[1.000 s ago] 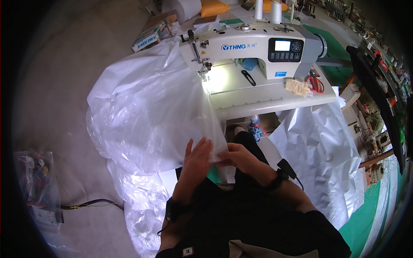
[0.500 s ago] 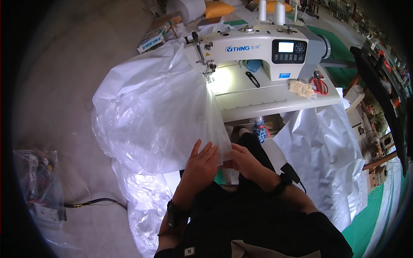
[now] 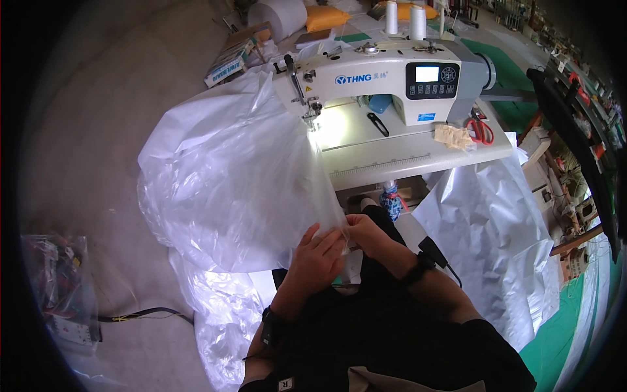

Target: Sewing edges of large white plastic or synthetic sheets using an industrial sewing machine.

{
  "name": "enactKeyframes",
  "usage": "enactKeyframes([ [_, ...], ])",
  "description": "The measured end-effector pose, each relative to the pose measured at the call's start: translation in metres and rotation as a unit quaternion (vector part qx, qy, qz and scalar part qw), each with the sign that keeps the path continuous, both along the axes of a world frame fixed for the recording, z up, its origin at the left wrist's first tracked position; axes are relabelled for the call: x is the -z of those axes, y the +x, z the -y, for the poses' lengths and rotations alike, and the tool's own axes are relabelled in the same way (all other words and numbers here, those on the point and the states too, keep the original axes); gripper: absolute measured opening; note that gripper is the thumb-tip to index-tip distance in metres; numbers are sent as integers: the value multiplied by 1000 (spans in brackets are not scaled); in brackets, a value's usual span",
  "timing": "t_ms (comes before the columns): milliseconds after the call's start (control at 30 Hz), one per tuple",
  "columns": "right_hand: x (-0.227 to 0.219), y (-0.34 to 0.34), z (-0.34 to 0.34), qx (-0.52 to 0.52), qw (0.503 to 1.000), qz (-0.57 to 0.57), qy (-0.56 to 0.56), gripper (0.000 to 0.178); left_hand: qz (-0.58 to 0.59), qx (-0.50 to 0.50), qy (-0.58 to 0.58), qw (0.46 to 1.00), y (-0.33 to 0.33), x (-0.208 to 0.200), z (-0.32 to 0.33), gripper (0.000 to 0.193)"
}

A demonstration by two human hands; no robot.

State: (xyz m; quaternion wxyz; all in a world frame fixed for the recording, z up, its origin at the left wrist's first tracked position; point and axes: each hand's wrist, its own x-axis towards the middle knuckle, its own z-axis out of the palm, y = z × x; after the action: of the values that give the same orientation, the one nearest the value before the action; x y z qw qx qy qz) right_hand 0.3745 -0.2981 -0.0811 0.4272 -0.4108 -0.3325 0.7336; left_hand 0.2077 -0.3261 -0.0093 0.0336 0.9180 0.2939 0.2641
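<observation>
A large sheet of thin, translucent plastic film point(image 3: 228, 189) hangs off the left end of a white sewing machine point(image 3: 372, 81). Its upper edge runs under the lit needle area point(image 3: 312, 121), and from there a gathered edge stretches down toward my lap. At the lower end of that edge, my right hand point(image 3: 368, 235) pinches the film between thumb and fingers. My left hand point(image 3: 318, 258) is right beside it, its fingers bent together over the film's edge. The fingertips of both hands are partly hidden by the film and each other.
On the machine bed lie black thread snips point(image 3: 377, 124), red-handled scissors point(image 3: 482, 132) and a beige cloth scrap point(image 3: 452, 136). Two white thread cones point(image 3: 418, 23) stand behind. More silvery sheeting point(image 3: 480, 235) hangs at the right. A clear bag point(image 3: 62, 281) sits on the left floor.
My left hand has moved slightly right and down, and its fingers have drawn in closer to my right hand. The film's gathered edge has shifted a little with them.
</observation>
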Motion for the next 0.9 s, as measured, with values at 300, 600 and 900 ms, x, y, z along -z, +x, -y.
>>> enactKeyframes([
  [300,-24,-4,9,12,999,-35,-26,27,12,-22,41,999,-1,5,-8,21],
  [600,-15,-3,7,21,995,-89,-26,21,-34,9,91,995,10,5,-2,22],
  [900,-53,-9,27,112,990,-82,18,32,41,-360,62,930,-65,100,-30,40],
])
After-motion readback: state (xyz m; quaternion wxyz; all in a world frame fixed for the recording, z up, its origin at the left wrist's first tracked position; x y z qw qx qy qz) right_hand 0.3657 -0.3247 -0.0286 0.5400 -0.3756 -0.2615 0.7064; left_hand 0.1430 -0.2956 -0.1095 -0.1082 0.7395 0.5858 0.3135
